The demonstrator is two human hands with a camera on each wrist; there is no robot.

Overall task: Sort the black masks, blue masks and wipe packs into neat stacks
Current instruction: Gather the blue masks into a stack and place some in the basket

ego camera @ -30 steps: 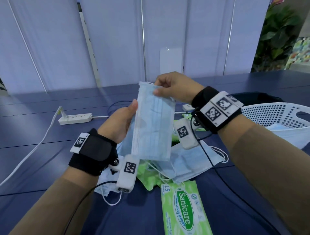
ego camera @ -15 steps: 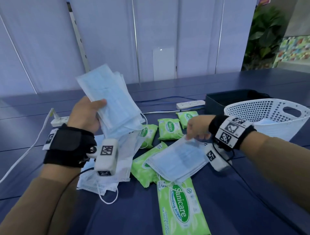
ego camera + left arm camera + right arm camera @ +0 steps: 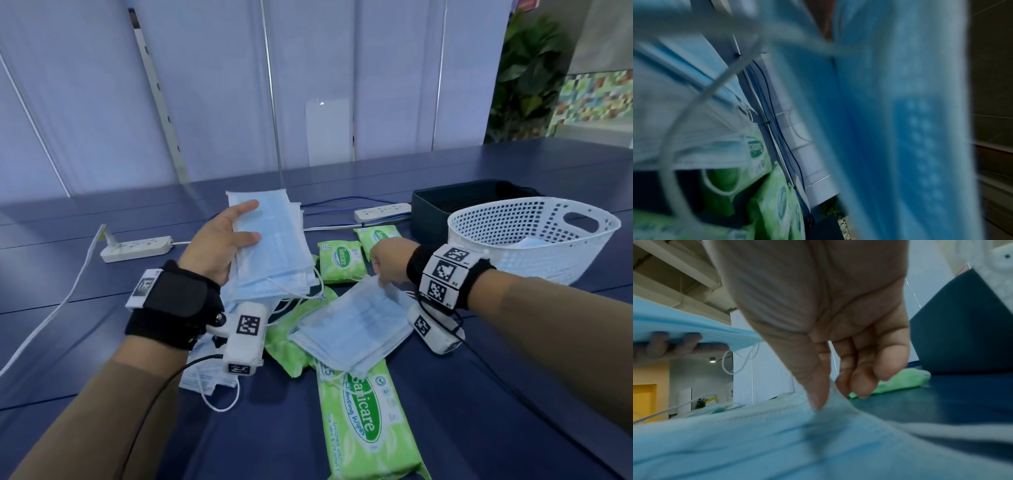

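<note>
Head view: left hand [image 3: 219, 245] grips a partial stack of blue masks [image 3: 274, 246] at frame centre, while wipe packs [image 3: 363, 414] and loose masks lie unsorted below; no black masks visible. Left wrist view: only blurred blue masks. Right wrist view: right hand [image 3: 838, 337] pinches the top loose mask [image 3: 777, 434] at centre; sorting looks well short of done.

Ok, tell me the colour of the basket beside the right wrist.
White basket, clearest in head view.

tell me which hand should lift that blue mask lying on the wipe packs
Right hand: it already pinches the blue mask at its edge. Left hand is full, holding the mask stack.
</note>
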